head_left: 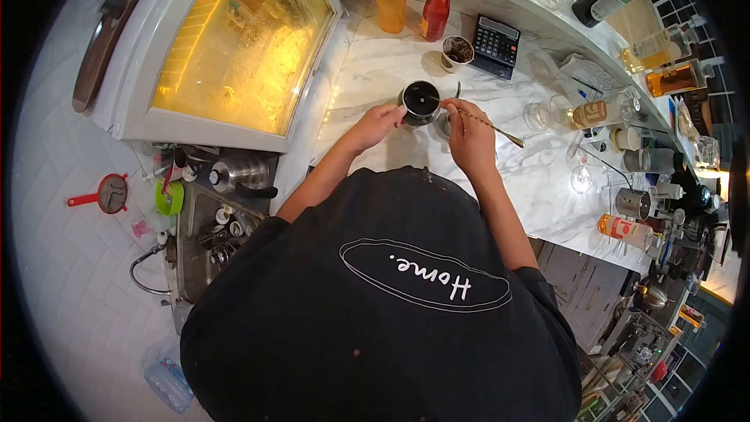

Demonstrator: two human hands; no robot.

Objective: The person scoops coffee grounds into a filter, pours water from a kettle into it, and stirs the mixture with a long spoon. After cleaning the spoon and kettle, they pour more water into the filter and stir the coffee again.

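Note:
On the white marbled counter [375, 55], my left hand [373, 126] closes its thumb and fingers on the near left side of a small metal cup [423, 119]. Dark liquid fills part of the cup, with a small bright reflection on it. My right hand [471, 137] grips a long gold-coloured bar spoon [492, 125], whose handle slants out to the right. The other end of the spoon reaches the cup's right rim; its tip cannot be made out. Just behind the cup stands a small tub [457, 53] with dark brown residue inside.
A black calculator [495, 45], a red sauce bottle [438, 1] and an orange bottle [391, 5] stand at the back. To the left is a lit glass display case [242, 47], with a sink [199, 246] below it. Glasses and bottles, including a label-wrapped bottle [625, 230], crowd the right.

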